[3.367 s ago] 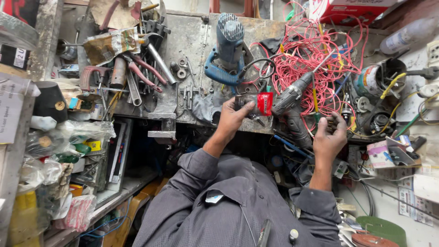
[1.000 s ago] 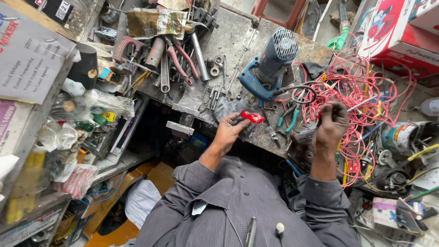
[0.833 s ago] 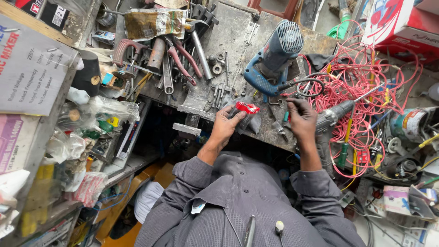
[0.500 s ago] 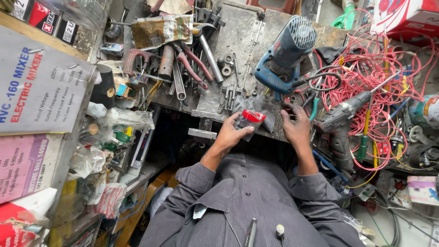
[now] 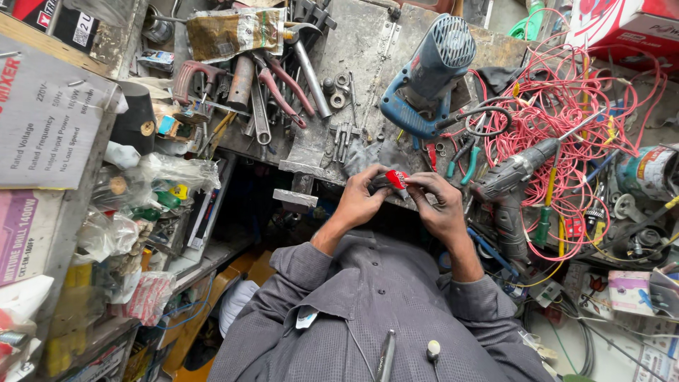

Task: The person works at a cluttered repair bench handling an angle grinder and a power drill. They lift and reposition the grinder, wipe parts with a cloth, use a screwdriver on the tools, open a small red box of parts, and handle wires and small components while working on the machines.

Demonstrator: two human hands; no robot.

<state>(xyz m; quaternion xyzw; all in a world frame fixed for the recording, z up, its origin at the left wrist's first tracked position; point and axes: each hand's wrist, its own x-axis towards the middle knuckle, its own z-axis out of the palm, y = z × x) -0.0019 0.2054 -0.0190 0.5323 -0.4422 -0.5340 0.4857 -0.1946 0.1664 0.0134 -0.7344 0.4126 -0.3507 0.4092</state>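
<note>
My left hand (image 5: 361, 199) and my right hand (image 5: 440, 205) meet just in front of the workbench edge. Together they pinch a small red and black part (image 5: 396, 178) between the fingertips. Both forearms wear grey sleeves. Straight beyond the hands lies a blue power tool (image 5: 424, 78) with a round vented head. To the right of my right hand lies a grey cordless drill (image 5: 511, 180), over a heap of red wire (image 5: 566, 106).
The metal workbench (image 5: 361, 49) holds pliers, spanners (image 5: 260, 117), a pipe and washers at the left. Cardboard boxes (image 5: 49, 120) and bagged parts fill shelves at the far left. A red box (image 5: 622, 28) stands at the back right. A tin (image 5: 647, 173) sits at the right.
My right hand has left the red wire heap and come in to my left hand. Both now hold the red part. The view has shifted closer to the bench.
</note>
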